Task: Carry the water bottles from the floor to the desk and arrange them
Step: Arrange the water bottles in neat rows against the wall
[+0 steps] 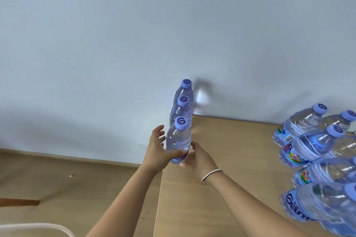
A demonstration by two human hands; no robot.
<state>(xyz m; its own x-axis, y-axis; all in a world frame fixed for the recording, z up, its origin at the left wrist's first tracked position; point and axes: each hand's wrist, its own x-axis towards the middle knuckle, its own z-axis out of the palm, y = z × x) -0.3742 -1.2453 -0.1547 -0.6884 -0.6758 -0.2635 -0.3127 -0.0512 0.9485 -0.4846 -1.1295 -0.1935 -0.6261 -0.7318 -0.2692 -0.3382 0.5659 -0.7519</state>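
Two bare hands close on the nearest of three water bottles lined up at the left edge of a light wooden table (221,179). The left hand (156,150) sits at the bottle's 9 o'clock, thumb pressed across the label, fingers spread and loosely extended past the bottle's side. The right hand (198,157), a silver bangle (211,175) on its wrist, cups the lower body from 4 o'clock, its fingers wrapped behind the label and mostly hidden.

The held bottle (178,140) stands upright at the table's edge, purple cap up. Directly beyond it, toward 12 o'clock, the second bottle (182,110) and the third bottle (185,90) stand in a single file running to the pale wall (134,34); whether they touch one another cannot be told.

At 3 o'clock, well apart from the row, a cluster of bottles (312,150) with the same caps and colourful labels fills the table's right side, stretched by the wide lens. At 8 o'clock lies wood-toned floor (67,188), with a wall socket (143,146) low on the wall.
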